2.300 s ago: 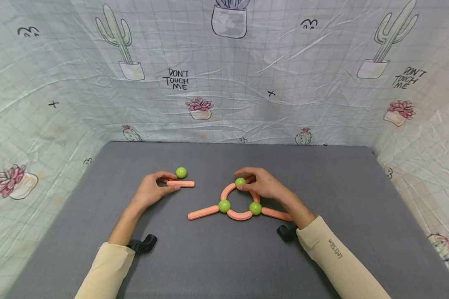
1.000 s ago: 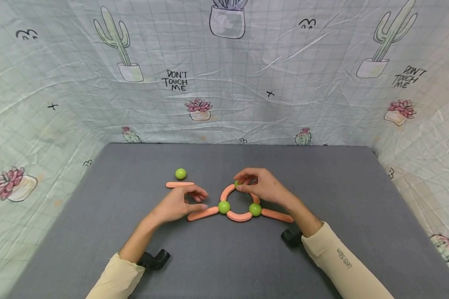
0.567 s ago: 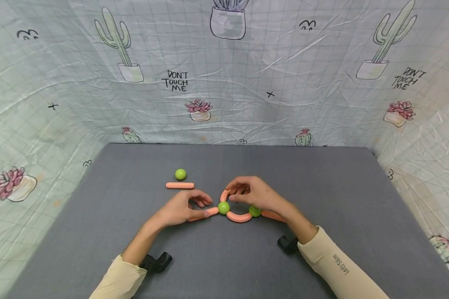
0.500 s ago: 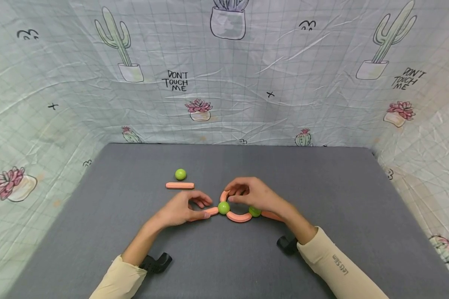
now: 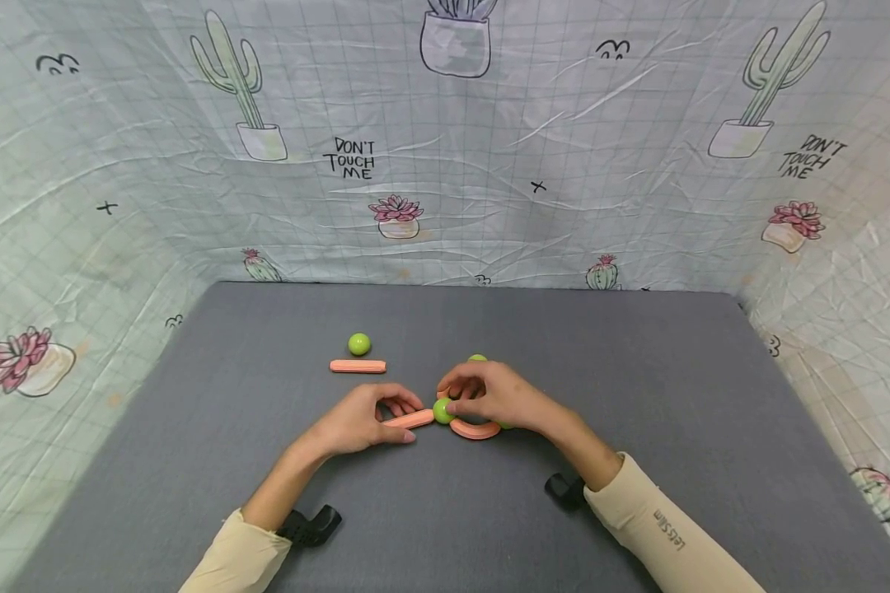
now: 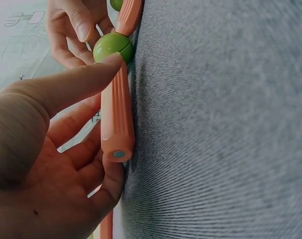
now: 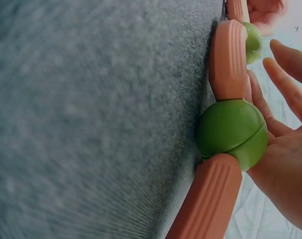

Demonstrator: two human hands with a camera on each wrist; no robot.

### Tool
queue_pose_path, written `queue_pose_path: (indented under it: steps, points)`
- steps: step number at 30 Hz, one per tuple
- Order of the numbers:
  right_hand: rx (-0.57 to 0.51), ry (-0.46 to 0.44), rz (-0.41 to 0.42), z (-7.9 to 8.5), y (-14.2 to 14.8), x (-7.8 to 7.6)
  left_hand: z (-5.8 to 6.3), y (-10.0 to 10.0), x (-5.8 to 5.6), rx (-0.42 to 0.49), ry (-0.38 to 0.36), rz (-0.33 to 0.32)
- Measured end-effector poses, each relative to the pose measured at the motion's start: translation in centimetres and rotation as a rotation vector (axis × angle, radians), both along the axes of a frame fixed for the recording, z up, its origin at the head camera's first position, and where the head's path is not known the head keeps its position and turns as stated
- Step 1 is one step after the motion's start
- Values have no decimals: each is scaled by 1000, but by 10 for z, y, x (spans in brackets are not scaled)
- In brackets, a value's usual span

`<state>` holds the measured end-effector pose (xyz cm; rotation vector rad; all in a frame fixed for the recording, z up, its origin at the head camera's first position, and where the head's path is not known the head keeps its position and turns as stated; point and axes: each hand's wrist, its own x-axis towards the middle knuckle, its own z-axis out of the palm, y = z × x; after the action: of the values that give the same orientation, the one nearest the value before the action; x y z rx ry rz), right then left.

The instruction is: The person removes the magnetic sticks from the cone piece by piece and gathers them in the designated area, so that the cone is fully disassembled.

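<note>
Left hand (image 5: pixel 359 422): lower centre of the head view, thumb and fingers pinching a straight orange stick (image 5: pixel 409 419) that lies flat on the grey table (image 5: pixel 638 395); in the left wrist view the thumb lies along the top of the stick, its tip touching the ball at the stick's far end, with the other fingers curled beneath. Right hand (image 5: pixel 493 398): just right of centre, fingers curled, tips grasping the left green ball (image 5: pixel 442 410) that joins the stick to the ring. Ring assembly: centre of the table, largely covered by the right hand; visible parts are a curved orange piece (image 5: pixel 475 429) at its near edge and a top green ball (image 5: pixel 478 358) showing above the knuckles. In the right wrist view a second green ball (image 7: pixel 233 133) sits against the palm, between a curved piece above and a ribbed stick below. Loose items, upper left of the hands and well apart from them: one green ball (image 5: pixel 359 343), and just before it a short orange stick (image 5: pixel 358 366), the two apart. Surround: cactus-print cloth (image 5: pixel 445 148) as backdrop on three sides. Both forearms wear cream sleeves (image 5: pixel 667 527).
</note>
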<state>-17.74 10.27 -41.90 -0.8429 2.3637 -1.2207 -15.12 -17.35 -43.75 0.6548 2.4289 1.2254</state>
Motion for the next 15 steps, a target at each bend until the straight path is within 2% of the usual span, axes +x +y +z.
queue_pose_path:
  steps: [15]
  points:
    - [21,30,87,-2,-5,0,-4,1,2,-1,16,40]
